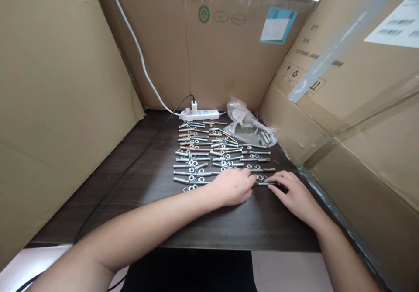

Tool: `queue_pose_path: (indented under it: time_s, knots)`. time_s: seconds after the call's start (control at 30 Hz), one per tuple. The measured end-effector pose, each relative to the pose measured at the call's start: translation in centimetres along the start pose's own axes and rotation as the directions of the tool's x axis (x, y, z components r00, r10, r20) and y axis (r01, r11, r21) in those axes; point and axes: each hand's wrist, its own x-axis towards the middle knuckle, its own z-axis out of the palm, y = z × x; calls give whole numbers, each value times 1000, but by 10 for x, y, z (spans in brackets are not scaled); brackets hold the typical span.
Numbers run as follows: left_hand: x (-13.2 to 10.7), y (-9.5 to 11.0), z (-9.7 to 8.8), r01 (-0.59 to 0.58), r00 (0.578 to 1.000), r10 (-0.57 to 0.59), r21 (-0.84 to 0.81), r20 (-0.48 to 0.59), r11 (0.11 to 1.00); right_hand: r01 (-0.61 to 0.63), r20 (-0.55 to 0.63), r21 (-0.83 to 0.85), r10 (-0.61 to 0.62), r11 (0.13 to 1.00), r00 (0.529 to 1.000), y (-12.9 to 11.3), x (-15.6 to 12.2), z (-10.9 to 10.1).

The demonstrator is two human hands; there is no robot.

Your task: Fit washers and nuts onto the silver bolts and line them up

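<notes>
A silver expansion bolt (pixel 262 183) lies on the dark table at the near right of the laid-out hardware. My right hand (pixel 294 194) has thumb and fingertips closed around its right end. On the other side, my left hand (pixel 235 187) is closed, its curled fingertips close to the bolt's left end; whatever they pinch is hidden. Just beyond the bolt sit a few nuts and washers (pixel 261 178). Rows of silver and brass-coloured bolts (pixel 193 159) with nuts and washers stretch away to the left and back, partly covered by my left hand.
Behind the rows are a white power strip (pixel 204 115) with a plug, and a clear plastic bag (pixel 244 119) with some metal pieces. A black cable (pixel 121 167) crosses the table's left side. Cardboard walls (pixel 209 56) enclose the back and both sides.
</notes>
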Motion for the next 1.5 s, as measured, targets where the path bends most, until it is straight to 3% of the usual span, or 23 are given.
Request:
queue_pose_path:
  time_s: [0.5,0.67,0.77,0.93,1.07,1.2,1.33,1.5]
  knots:
    - [8,-1,6,-41,998,44,81,-40,996,1,-77,-17,-3,1000,997,-5,0,4]
    - [-9,30,-1,-115,991,123,123,-53,986,22,-170,39,-15,999,985,-29,-5,-3]
    - [-27,53,-1,-179,984,180,42,-16,983,55,-131,189,-30,981,991,-56,-15,-12]
    - [-36,60,10,-219,973,215,47,78,975,57,-97,316,-27,947,995,-78,-30,-21]
    - [-24,55,29,-235,971,227,142,68,962,-21,-96,278,50,960,994,-64,-32,-14]
    - [-3,54,43,-236,972,234,171,34,957,-55,-204,228,103,972,974,-40,-32,0]
    - [15,55,45,-175,984,179,204,-2,963,-77,-333,235,155,969,930,-25,-34,8]
    - [25,55,42,-130,989,144,234,-44,964,-126,-364,253,215,959,906,-24,-37,9]
